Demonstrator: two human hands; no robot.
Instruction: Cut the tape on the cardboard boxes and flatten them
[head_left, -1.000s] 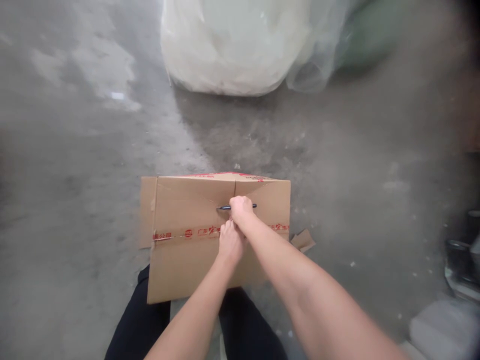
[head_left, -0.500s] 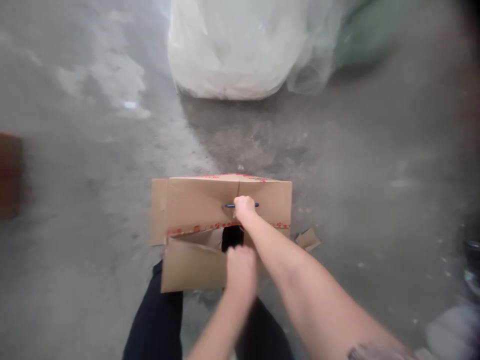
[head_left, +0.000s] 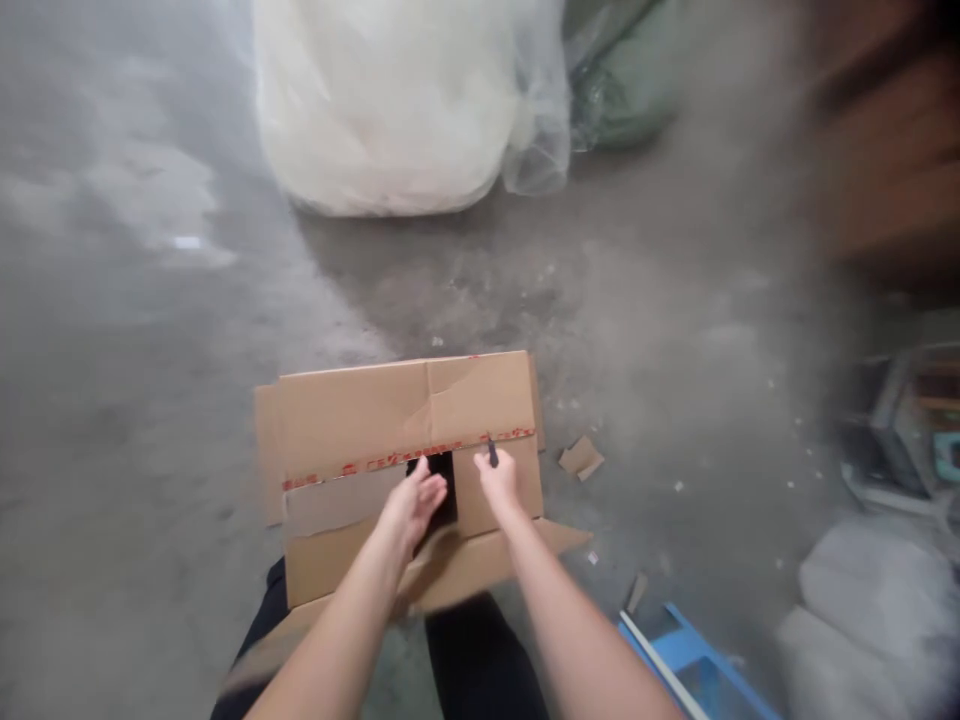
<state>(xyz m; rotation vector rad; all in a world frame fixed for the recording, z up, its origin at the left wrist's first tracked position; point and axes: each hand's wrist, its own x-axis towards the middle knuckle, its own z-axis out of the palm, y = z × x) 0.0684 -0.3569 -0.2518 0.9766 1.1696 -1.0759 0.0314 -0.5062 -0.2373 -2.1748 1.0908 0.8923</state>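
Observation:
A brown cardboard box (head_left: pixel 360 415) with red printed tape lies on the concrete floor in front of my knees, its near flaps folded down towards me. My left hand (head_left: pixel 414 502) reaches into the dark gap between the inner flaps, fingers slightly apart. Just to its right, my right hand (head_left: pixel 498 477) is closed around a dark pen-like tool (head_left: pixel 492 450) whose tip points up at the tape line. The inside of the box is dark and hidden.
A big white translucent sack (head_left: pixel 390 100) stands at the back, a green bag (head_left: pixel 630 80) beside it. A cardboard scrap (head_left: pixel 580 458) lies right of the box. A blue frame (head_left: pixel 690 660) and grey clutter (head_left: pixel 870 590) sit at the lower right.
The taped seam has been split and the near flaps have dropped open towards me. My left hand moved into the gap; my right hand came down from the far flap. The view shifted.

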